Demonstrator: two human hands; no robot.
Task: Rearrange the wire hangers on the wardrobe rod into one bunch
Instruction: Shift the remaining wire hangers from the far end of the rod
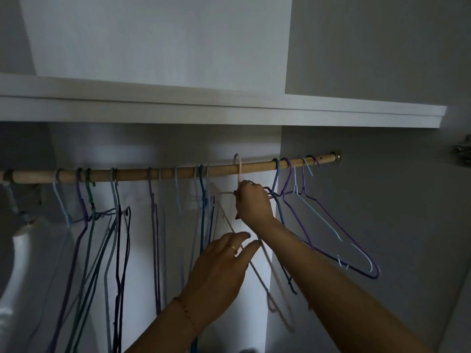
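A wooden wardrobe rod (257,166) runs across the view with several wire hangers spread along it. My right hand (252,203) grips the neck of a pale pink hanger (238,169), whose hook sits raised slightly over the rod. My left hand (224,263) is lower, fingers relaxed, touching the pink hanger's blurred lower wires. A small bunch of blue, purple and light blue hangers (331,220) hangs at the rod's right end. More hangers (204,197) hang just left of my hands, and another group (88,200) hangs at the far left.
A white shelf (229,108) sits right above the rod. The wardrobe's side wall (382,200) holds the rod's right bracket (337,158). A door hinge (462,150) shows at the far right. A white rounded object (15,263) is at the lower left.
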